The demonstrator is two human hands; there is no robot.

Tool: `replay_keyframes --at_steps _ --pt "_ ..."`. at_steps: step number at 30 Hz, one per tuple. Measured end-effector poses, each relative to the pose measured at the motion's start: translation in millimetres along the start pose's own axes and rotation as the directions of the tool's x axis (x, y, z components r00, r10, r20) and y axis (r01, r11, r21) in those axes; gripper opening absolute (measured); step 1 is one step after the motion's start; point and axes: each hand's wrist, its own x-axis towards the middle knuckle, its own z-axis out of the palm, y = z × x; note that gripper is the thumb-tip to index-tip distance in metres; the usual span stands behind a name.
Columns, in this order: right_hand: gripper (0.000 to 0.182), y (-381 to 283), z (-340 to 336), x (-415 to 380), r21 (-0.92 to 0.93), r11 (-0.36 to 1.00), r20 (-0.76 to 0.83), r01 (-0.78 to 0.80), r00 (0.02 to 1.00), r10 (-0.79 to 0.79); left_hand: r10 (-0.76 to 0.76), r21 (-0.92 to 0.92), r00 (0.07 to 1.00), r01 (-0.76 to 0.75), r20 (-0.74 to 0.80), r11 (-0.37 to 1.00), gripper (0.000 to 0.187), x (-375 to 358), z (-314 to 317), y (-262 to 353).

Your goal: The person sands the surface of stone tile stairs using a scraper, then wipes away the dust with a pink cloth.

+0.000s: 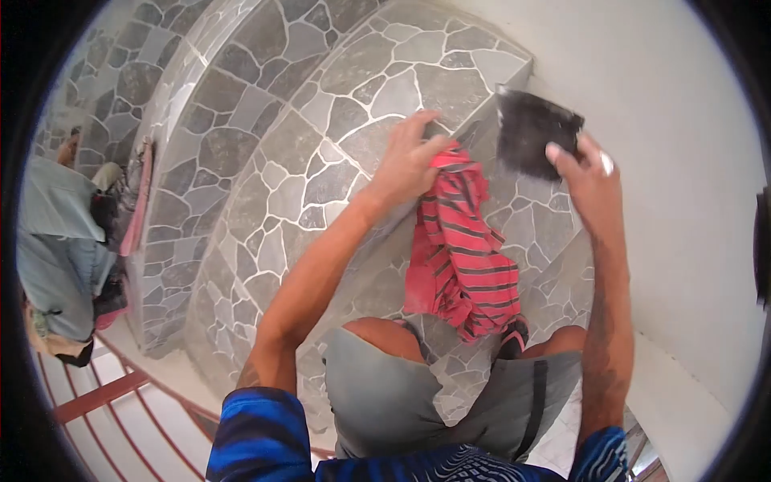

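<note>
My left hand (407,158) grips the upper end of a red cloth with dark stripes (466,249), which looks like a garment. It hangs in loose folds in front of my knees. In my right hand (596,183) is a flat, black, roughly square piece (532,135), pinched at its lower right corner between thumb and fingers. Motion blurs that piece, and I cannot tell what it is. Something small and white (606,164) shows at the fingers of my right hand. The two hands are apart, with the black piece to the right of the cloth.
Curved steps with a stone-pattern surface (273,189) fill the middle and left. A pale wall (683,185) rises on the right. Several clothes (60,249) hang at the far left, above a red metal railing (100,398). My knees in grey shorts (377,386) are below.
</note>
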Motion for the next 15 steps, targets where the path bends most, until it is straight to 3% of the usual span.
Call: replay_keyframes --at_steps 3,6,10,11,14,15 --pt "0.030 -43 21 41 -0.227 0.942 0.024 0.246 0.969 -0.247 0.019 0.038 0.998 -0.017 -0.060 0.999 0.034 4 10 -7" --pt "0.022 -93 35 60 -0.454 0.845 0.129 0.282 0.959 -0.251 -0.015 0.052 0.997 0.019 -0.076 0.998 0.035 -3 12 -8" --pt "0.020 -131 66 78 -0.618 0.719 0.152 0.317 0.946 -0.286 -0.037 0.014 0.993 0.039 -0.113 0.999 0.027 -11 12 -2" --pt "0.023 -135 78 87 -0.608 0.755 0.104 0.247 0.967 -0.232 -0.030 0.017 0.994 0.032 -0.106 0.999 0.025 -16 13 -1" --pt "0.028 -110 113 136 -0.496 0.827 0.063 0.266 0.961 -0.271 -0.012 -0.007 0.994 0.012 -0.109 1.000 0.019 -16 9 -5" --pt "0.026 -101 128 146 -0.361 0.921 0.025 0.145 0.989 -0.146 -0.006 -0.020 0.994 0.004 -0.105 1.000 0.018 -15 9 -5"
